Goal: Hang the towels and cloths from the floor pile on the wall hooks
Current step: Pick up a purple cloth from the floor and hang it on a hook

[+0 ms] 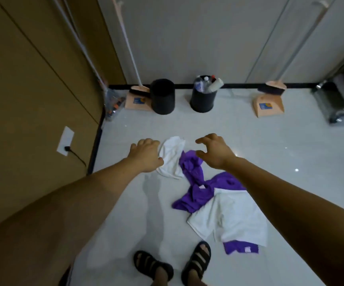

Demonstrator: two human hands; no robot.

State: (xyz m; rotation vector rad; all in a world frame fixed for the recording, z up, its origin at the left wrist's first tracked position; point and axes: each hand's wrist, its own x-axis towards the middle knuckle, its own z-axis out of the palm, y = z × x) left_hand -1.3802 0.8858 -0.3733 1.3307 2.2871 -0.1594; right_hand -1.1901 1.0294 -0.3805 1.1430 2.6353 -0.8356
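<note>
The person stood over the pale floor [270, 151] and both bare arms reached forward and down. The pile lay on the floor in front of the feet, from the centre of the view toward 5 o'clock. It had 4 pieces. A small white cloth [172, 159] was at its 11 o'clock end. A crumpled purple cloth [196, 188] was in the middle, and a large white towel [231, 219] covered one part of it. A small purple piece [240, 247] showed under the towel's edge at 6 o'clock.

The left hand [146, 154] was at 9 o'clock of the small white cloth and touched its edge. Its fingers were bent down and close together, but one cannot tell if they pinched the cloth. The right hand [215, 152] was above the upper end of the purple cloth. Its fingers [205, 139] were apart and curved like a claw, and they held nothing.

At 12 o'clock, along the wall, stood 2 black bins, the left bin [163, 96] and the right bin [203, 98] with bottles inside. A peach dustpan [135, 101] leaned at 11 o'clock and another dustpan [268, 107] at 1 o'clock. At 6 o'clock 2 black sandals [152, 265] were on the person's feet.
</note>
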